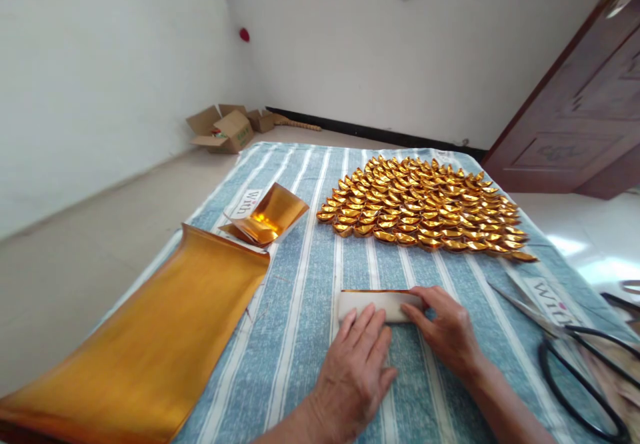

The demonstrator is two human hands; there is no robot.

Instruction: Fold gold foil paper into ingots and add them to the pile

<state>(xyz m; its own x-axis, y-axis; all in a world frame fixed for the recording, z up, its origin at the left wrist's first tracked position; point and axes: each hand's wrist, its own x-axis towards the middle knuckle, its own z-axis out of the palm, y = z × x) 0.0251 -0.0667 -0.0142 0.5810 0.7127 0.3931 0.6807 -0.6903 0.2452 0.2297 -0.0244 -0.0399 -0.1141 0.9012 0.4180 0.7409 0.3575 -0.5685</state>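
On the striped cloth in front of me lies a folded sheet of gold foil paper [377,303], white back up, with a thin gold edge along its far side. My left hand [356,367] rests flat across its near edge, fingers stretched out. At the sheet's right end, my right hand [445,324] pinches the paper between thumb and fingers. Beyond it stand many folded gold paper ingots [425,207] in close rows. To the left is a large stack of gold foil paper [145,337], with several loose folded gold sheets [273,217] behind it.
Black-handled scissors [555,331] lie open at the right edge of the table, covered by a blue and white striped cloth [300,284]. Open cardboard boxes [230,131] sit on the floor at the back left. A wooden door [565,124] stands at the right.
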